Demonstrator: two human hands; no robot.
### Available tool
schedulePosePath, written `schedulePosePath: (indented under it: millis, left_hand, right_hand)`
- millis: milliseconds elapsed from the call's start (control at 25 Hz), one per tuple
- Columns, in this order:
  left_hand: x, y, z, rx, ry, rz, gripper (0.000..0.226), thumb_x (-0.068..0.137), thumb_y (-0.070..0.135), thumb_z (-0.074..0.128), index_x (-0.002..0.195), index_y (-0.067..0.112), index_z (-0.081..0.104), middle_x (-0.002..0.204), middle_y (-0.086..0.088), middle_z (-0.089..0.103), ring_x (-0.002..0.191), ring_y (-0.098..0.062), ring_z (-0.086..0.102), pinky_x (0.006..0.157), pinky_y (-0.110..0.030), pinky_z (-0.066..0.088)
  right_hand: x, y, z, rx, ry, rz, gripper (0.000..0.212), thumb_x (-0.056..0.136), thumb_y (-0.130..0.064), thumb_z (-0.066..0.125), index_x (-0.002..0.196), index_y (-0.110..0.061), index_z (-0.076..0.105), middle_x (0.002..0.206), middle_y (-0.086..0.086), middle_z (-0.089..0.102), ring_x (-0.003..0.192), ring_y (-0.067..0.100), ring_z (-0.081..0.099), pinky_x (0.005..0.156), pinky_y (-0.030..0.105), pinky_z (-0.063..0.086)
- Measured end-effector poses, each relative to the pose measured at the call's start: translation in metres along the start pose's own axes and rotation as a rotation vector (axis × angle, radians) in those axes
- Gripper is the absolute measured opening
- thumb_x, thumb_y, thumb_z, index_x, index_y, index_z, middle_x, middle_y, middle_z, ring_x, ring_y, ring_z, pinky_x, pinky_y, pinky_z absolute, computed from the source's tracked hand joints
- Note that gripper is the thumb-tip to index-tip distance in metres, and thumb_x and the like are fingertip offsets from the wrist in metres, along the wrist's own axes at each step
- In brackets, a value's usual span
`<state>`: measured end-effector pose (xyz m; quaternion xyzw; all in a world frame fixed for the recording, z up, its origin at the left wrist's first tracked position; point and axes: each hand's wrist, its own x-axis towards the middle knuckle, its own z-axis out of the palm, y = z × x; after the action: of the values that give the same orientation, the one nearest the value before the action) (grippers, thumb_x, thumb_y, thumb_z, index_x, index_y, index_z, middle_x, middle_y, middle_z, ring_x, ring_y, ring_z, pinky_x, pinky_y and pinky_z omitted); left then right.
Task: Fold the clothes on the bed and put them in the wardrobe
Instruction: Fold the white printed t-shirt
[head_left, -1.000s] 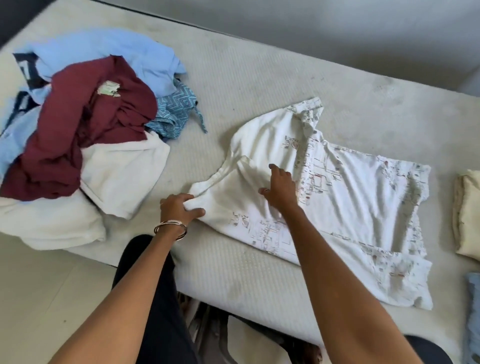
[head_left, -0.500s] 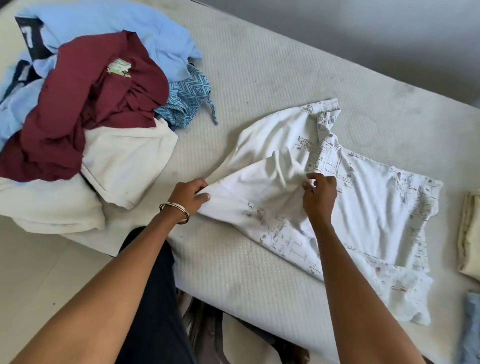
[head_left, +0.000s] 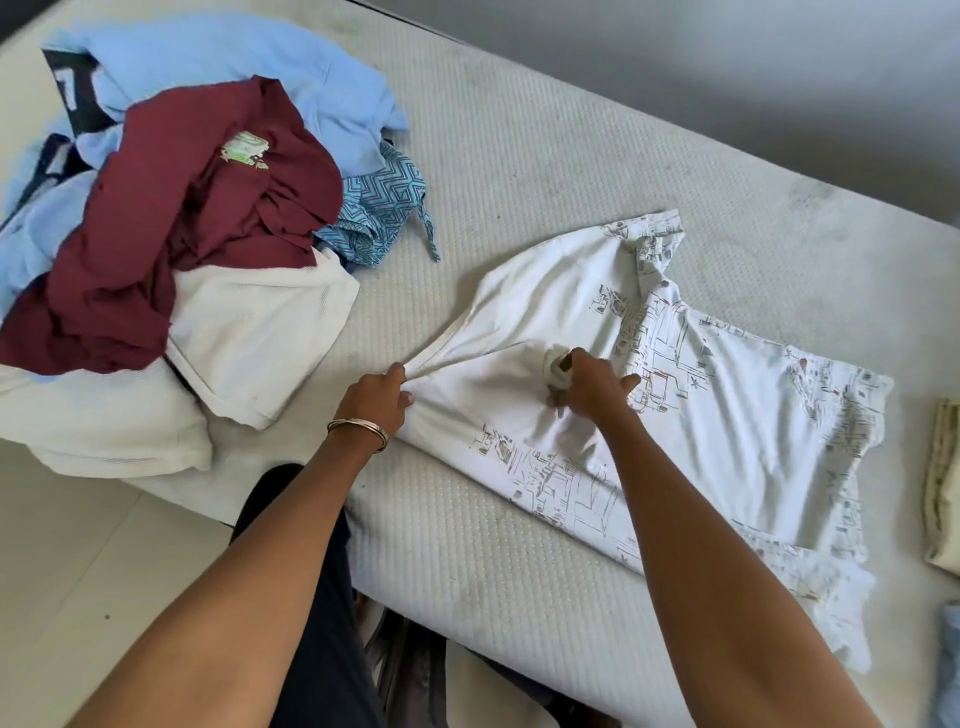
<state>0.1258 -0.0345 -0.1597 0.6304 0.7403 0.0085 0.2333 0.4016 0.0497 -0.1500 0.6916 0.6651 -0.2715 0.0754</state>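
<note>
Pinching the soft, limp white shirt (head_left: 597, 312) with your left hand (head_left: 376, 397) and right hand (head_left: 589, 387), grip seams; loose cloth sags.

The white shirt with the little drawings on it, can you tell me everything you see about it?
The white shirt is soft, thin-looking cloth printed with brown and grey line drawings, mostly toward its edges. It lies spread but wrinkled on the bed, right of the clothes pile, apart from it. The left hand pinches one corner and pulls it taut. The right hand grips a bunched fold near its middle. Its far right edge looks ragged.
</note>
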Motion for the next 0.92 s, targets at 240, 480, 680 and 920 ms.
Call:
schedulePosePath:
  millis: [240,480,680,920]
  left_hand:
    - [0.002,-0.011,0.000,-0.305,0.036,-0.116,0.021,0.090,0.029,0.062,0.103,0.013,0.060,0.083,-0.016,0.065,0.082,-0.035,0.060,0.068,-0.034,0.042]
    - [-0.004,-0.030,-0.008,-0.494,-0.142,-0.037,0.034,0.087,0.005,0.059,0.095,0.038,0.067,0.097,0.001,0.069,0.087,-0.017,0.063,0.072,-0.022,0.044]
    - [-0.002,-0.027,-0.018,-0.731,-0.248,-0.245,0.022,0.082,0.021,0.061,0.092,0.034,0.075,0.108,0.009,0.070,0.103,-0.012,0.061,0.092,-0.026,0.045]
    - [-0.001,-0.007,-0.003,-0.607,-0.082,-0.270,0.016,0.078,0.021,0.078,0.088,0.014,0.068,0.085,-0.001,0.063,0.084,-0.018,0.058,0.073,-0.024,0.039]
  right_hand:
    - [-0.035,0.004,-0.030,0.350,0.366,-0.345,0.026,0.066,0.010,0.053,0.084,-0.006,0.064,0.080,0.013,0.062,0.080,0.032,0.059,0.066,0.030,0.030]
    - [-0.128,0.059,0.037,0.306,0.588,-0.079,0.047,0.052,0.015,0.046,0.081,-0.018,0.063,0.074,-0.021,0.048,0.092,0.013,0.049,0.083,0.030,0.019]
    - [-0.139,0.052,0.048,0.871,0.544,0.361,0.016,0.089,-0.004,0.059,0.103,-0.010,0.062,0.086,-0.001,0.064,0.091,0.027,0.061,0.081,0.028,0.046]
    - [-0.087,0.040,0.038,0.933,0.307,0.513,0.030,0.078,-0.032,0.079,0.088,-0.005,0.068,0.076,0.005,0.067,0.076,0.024,0.059,0.077,0.039,0.050]
